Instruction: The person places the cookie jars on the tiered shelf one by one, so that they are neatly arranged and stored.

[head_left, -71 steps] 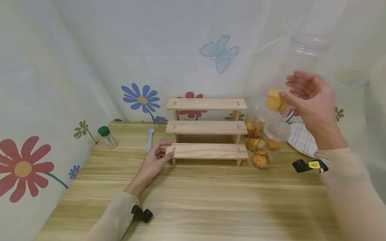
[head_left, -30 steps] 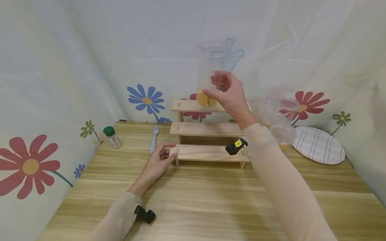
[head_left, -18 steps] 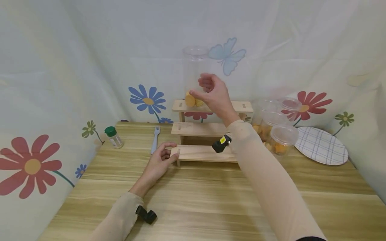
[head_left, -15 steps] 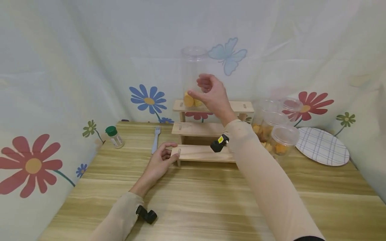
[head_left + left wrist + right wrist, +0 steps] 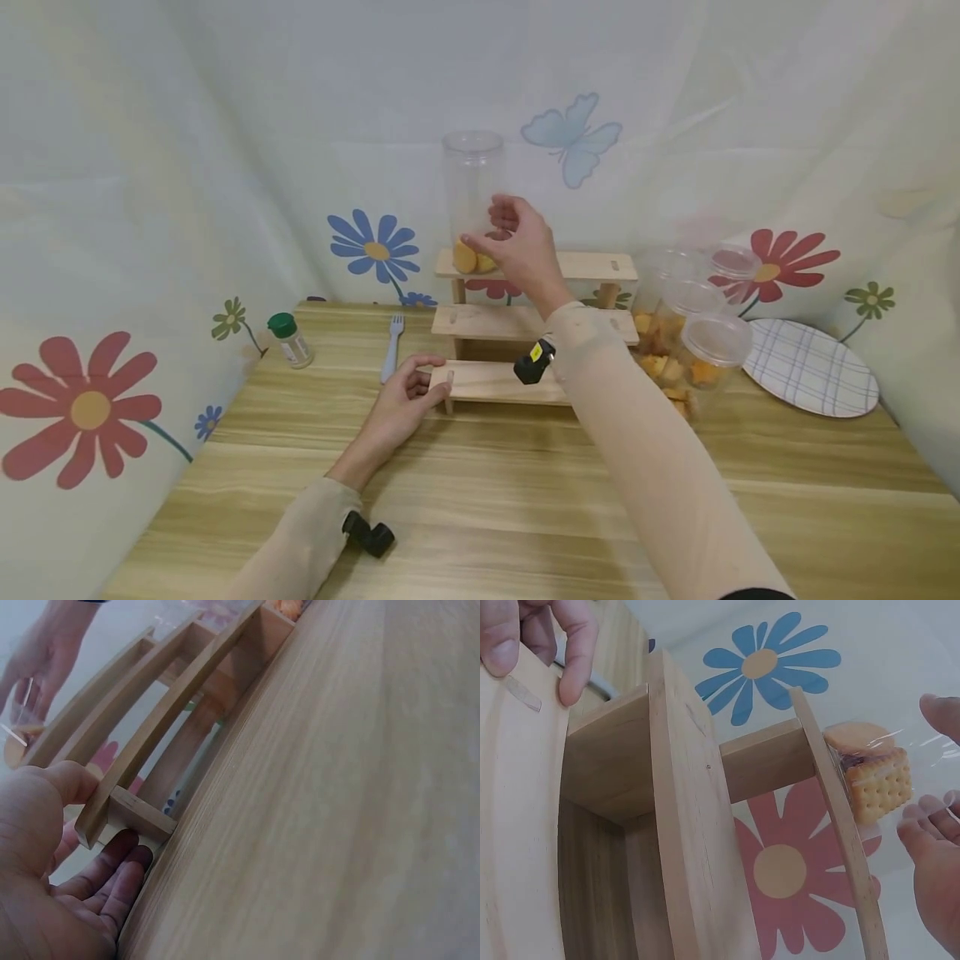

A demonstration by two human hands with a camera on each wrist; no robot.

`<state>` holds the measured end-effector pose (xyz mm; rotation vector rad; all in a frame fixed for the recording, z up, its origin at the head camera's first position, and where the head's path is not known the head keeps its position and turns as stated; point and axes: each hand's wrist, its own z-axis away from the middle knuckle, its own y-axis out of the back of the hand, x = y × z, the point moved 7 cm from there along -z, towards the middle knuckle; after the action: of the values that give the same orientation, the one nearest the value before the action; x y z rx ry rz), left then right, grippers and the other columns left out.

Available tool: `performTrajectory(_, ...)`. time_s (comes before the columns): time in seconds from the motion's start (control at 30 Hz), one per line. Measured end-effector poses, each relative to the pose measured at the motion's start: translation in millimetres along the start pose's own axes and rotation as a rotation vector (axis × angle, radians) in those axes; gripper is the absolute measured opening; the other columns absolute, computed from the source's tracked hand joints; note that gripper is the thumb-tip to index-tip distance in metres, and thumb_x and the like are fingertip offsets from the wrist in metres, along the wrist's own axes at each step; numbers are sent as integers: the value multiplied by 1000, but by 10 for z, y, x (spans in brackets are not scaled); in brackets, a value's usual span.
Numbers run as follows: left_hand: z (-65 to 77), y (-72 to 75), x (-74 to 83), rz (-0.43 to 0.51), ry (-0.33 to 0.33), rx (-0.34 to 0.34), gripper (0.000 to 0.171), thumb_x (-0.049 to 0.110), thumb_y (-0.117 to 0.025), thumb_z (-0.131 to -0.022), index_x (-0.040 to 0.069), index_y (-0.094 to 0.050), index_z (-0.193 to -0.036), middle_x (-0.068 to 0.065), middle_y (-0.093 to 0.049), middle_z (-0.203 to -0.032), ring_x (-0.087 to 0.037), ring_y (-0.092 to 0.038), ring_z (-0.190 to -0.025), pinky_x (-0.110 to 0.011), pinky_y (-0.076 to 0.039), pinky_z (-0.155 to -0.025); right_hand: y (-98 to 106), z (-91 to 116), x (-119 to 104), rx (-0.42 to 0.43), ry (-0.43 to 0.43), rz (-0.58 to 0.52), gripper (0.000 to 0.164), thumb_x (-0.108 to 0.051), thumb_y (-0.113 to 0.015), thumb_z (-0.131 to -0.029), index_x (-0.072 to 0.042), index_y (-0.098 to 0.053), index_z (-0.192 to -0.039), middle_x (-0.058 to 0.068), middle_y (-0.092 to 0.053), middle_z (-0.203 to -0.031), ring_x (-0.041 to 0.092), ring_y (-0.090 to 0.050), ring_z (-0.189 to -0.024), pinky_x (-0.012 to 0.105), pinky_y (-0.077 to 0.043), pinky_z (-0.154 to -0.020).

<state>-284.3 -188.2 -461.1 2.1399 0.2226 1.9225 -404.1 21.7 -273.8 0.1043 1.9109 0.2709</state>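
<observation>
My right hand (image 5: 525,250) curves its thumb and fingers round a tall clear jar (image 5: 474,179). A few biscuits (image 5: 881,787) lie in the bottom of it. The jar stands upright at the left end of the top step of a three-step wooden shelf (image 5: 517,321), its base seeming to touch the board. My left hand (image 5: 401,404) holds the left end of the lowest step. In the left wrist view, that thumb lies on the board, with fingers (image 5: 120,889) below its edge. The right forearm hides part of the lower steps.
Several lidded clear jars (image 5: 716,337) with snacks stand close together right of the shelf. A checked oval plate (image 5: 813,367) lies beyond them. On the left are a fork (image 5: 392,350) and a green-capped shaker (image 5: 290,340). A flowered curtain (image 5: 262,125) hangs behind the wooden table (image 5: 480,500).
My right hand has carried the jar from the right side, leftward, and lowered it onto the top step. The left hand has kept its hold on the lowest step.
</observation>
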Motion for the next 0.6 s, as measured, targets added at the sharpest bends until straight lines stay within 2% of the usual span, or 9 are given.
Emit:
performTrajectory(0.23, -4, -26, 8, -5, 8, 0, 41, 22, -77, -108, 17, -64, -147, -11, -75, -108, -22, -66, -97, -30, -50, -84, 35, 16, 39, 20, -37, 45, 77, -36, -92, -96, -13, -55, -159, 6, -64, -149, 24, -66, -134, 36, -52, -116)
performTrajectory(0.37, 4, -39, -4, -3, 14, -7, 40, 22, -77, -108, 18, -65, -146, -12, -75, -108, -24, -65, -96, -31, -50, -83, 40, 42, 75, 28, -59, 42, 78, -38, -93, -95, -13, -55, -159, 5, -64, -149, 23, -66, -135, 36, -52, -116)
performTrajectory(0.6, 6, -51, -13, -1, 8, -10, 41, 21, -78, -107, 18, -65, -146, -12, -75, -107, -23, -65, -93, -30, -50, -79, 81, 85, 59, 59, -33, 30, 92, -39, -95, -93, -14, -47, -167, 7, -59, -158, 23, -60, -143, 34, -50, -118)
